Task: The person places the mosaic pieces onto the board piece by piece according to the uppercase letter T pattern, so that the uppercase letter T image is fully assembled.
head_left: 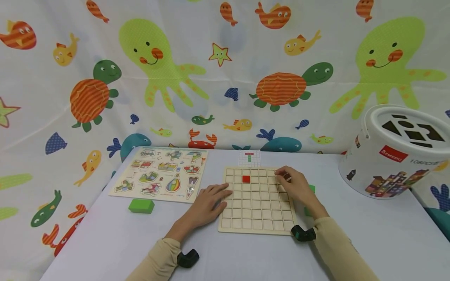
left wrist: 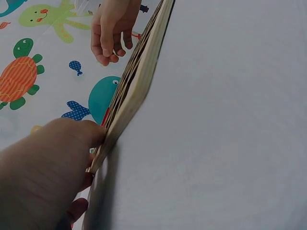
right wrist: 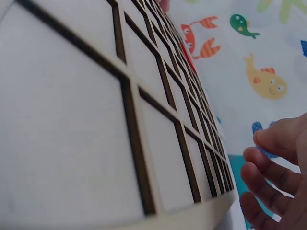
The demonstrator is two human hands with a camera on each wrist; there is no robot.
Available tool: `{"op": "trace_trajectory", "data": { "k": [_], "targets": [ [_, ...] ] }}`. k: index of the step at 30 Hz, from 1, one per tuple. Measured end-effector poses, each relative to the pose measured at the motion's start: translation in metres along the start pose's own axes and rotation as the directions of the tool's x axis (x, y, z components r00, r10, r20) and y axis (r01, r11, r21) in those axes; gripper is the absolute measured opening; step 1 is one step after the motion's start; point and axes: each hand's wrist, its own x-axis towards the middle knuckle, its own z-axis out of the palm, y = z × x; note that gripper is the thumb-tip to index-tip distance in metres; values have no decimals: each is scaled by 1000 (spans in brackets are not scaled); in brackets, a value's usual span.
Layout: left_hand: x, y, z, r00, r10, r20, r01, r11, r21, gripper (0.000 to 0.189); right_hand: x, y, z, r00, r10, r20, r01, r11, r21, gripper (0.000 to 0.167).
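Fabric printed with octopuses, turtles, crabs and fish (head_left: 211,35) hangs behind a white-covered table (head_left: 246,257). On the table's right stands a white lidded bucket (head_left: 355,160) with dark shaped openings in its top and a red label on its side. At the left lies a picture puzzle board (head_left: 165,166) showing vehicles and a striped balloon. Near the middle, in front of the person, the wooden grid board (head_left: 256,201) lies flat between both hands. The left hand (head_left: 207,205) rests at its left edge, fingers mostly extended, with the fingertips and thumb touching the rim. The right hand (head_left: 295,185) is over the upper right corner, its fingers loosely bent; the right wrist view shows only a narrow gap between thumb and forefinger, with nothing visible in it. Just beyond the grid's far edge sits a small pattern card (head_left: 249,158) marked with a red and green T. A green block (head_left: 141,206) lies in front of the puzzle, and more green (head_left: 312,189) shows beside the right wrist, partly hidden by it. One red square tile (head_left: 246,178) occupies the second row, third column from the left.
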Motion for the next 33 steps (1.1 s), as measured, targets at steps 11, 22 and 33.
{"op": "trace_trajectory", "data": {
  "k": [11,22,33],
  "targets": [
    [-1,0,1,1000,5,-12,-4,1000,5,39,-9,15,-15,999,37,-21,-38,999,-33,18],
    [-1,0,0,1000,-14,7,14,1000,-15,39,-17,33,-39,997,75,28,-72,993,-99,22],
    [0,1,-1,1000,-6,0,6,1000,-8,38,-23,48,-49,994,94,53,-81,976,-200,28]
  ]
}}
